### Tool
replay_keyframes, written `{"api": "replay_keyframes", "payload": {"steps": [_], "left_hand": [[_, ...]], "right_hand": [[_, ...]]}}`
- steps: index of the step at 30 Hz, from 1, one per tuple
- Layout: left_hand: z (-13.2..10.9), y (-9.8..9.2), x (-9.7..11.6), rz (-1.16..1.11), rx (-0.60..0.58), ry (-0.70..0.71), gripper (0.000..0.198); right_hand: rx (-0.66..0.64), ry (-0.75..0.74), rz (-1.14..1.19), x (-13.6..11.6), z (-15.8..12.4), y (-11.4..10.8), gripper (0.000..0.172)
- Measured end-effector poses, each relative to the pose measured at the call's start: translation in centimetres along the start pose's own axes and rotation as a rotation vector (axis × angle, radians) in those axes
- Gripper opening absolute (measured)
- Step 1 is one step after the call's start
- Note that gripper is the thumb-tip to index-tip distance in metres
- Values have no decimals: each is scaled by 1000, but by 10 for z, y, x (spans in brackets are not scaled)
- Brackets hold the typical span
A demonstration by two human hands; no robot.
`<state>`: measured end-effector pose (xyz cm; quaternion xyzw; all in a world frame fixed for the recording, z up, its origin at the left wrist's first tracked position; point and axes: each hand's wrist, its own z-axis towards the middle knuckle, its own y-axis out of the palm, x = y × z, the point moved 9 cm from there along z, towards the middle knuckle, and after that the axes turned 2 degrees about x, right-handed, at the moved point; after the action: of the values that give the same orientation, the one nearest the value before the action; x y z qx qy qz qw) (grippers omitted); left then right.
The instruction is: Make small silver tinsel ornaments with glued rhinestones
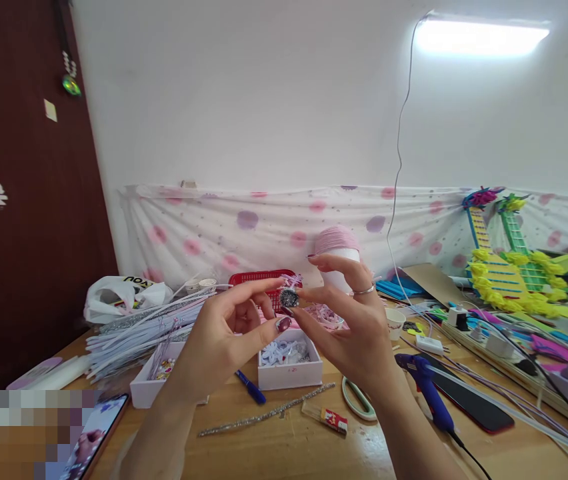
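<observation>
A small round silver tinsel coil [289, 298], with thin pinkish-purple strands [293, 281] at its top, is held up above the table between my two hands. My right hand [351, 310] pinches it between thumb and fingers, its index finger raised and curved. From the other side, my left hand [231, 333] has its index fingertip against the coil's upper edge and its thumb just below. Beneath them stands a white box [290, 377] of small white and clear pieces. A silver tinsel pipe cleaner [264, 412] lies on the table in front.
At the right are a blue glue gun [427, 390], a black phone [474, 397] and a power strip [494, 347] with cables. A blue pen [251, 387], a lighter [334, 420] and green-handled scissors [358, 400] lie near. Pipe-cleaner bundles [139, 340] and a lit phone [97, 437] are left.
</observation>
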<state>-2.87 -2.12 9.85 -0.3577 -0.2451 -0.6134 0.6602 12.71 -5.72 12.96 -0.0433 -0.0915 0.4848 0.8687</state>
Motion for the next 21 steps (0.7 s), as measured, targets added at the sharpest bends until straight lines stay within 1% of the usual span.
{"api": "replay_keyframes", "payload": {"steps": [3, 5, 7, 11, 15, 21], "left_hand": [[-2, -3, 13, 66, 7, 135, 47], [-4, -2, 20, 117, 6, 214, 47], [-5, 0, 24, 161, 18, 265, 46], [-4, 0, 25, 204, 49, 320, 46], [-4, -1, 26, 217, 73, 368, 39], [-5, -1, 27, 229, 79, 380, 33]], "right_hand": [[-4, -9, 9, -4, 0, 0, 6], [-1, -14, 8, -6, 0, -1, 6], [1, -19, 5, -7, 0, -2, 6], [-1, -22, 5, -8, 0, -3, 6], [7, -23, 5, -8, 0, -5, 5], [15, -26, 13, -10, 1, -6, 6]]}}
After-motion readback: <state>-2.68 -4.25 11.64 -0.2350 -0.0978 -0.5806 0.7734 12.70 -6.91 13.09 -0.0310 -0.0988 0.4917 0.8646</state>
